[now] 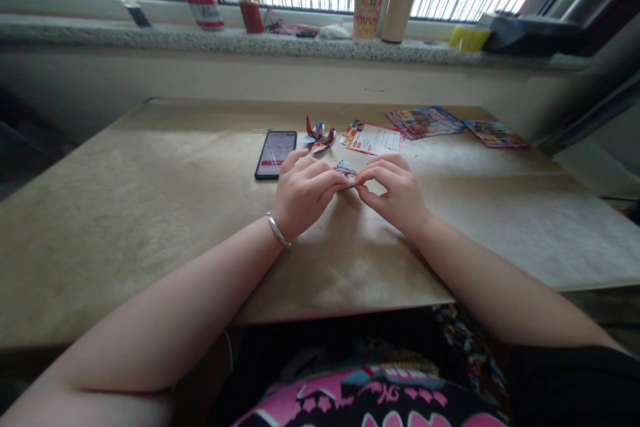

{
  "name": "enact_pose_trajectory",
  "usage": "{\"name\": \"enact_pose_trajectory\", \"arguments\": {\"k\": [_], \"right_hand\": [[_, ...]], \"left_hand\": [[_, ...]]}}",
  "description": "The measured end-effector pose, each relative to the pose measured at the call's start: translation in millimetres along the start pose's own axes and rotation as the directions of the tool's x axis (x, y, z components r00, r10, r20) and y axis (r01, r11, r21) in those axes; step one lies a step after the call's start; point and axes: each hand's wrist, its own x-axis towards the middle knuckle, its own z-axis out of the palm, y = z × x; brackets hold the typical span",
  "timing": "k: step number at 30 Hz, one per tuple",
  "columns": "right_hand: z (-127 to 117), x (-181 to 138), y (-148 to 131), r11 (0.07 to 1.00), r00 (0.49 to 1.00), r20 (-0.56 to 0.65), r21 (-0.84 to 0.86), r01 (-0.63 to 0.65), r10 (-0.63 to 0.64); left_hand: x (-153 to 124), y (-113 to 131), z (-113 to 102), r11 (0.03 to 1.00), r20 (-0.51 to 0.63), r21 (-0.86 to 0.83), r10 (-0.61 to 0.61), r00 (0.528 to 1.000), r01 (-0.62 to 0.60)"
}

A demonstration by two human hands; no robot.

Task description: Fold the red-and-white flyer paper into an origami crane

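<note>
A small folded piece of printed paper (346,172) is pinched between both my hands at the middle of the brown board table (150,187). My left hand (303,190), with a silver bracelet at the wrist, has its fingers closed on the paper's left side. My right hand (395,190) pinches the paper's right side with thumb and fingers. Most of the paper is hidden by my fingers. A finished folded paper figure (320,135) lies just beyond my hands.
A black phone (276,153) with a lit screen lies left of the paper figure. Printed leaflets (376,139), (425,121), (495,133) lie at the far right. The window sill (280,42) holds a cup (369,3), a can (203,1) and small items.
</note>
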Motion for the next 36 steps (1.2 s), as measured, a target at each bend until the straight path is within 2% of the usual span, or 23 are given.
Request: {"name": "enact_pose_trajectory", "arguments": {"k": [3,7,14,26,36], "right_hand": [[0.8,-0.6,0.7,0.999,0.999,0.005,-0.031,0.038,-0.038],[1.1,-1.3,-0.4,0.997,0.997,0.028,-0.038,0.073,-0.072],[2.6,-1.0,1.3,0.997,0.999,-0.01,-0.06,0.044,-0.045],[3.3,-1.3,2.3,0.997,0.999,0.038,-0.07,0.021,-0.019],[2.7,-2.6,5.3,0.996,0.998,0.055,-0.091,0.012,-0.007]], "left_hand": [[-0.6,-0.1,0.8,0.999,0.033,0.012,0.05,0.998,-0.05],[-0.6,0.6,0.7,0.996,-0.003,0.043,0.081,0.997,-0.081],[-0.4,2.4,0.3,0.989,-0.019,0.117,0.098,0.995,-0.095],[0.7,1.5,1.4,0.988,0.03,0.127,0.082,0.996,-0.086],[1.3,0.1,0.8,0.99,0.014,0.117,0.081,0.997,-0.082]]}}
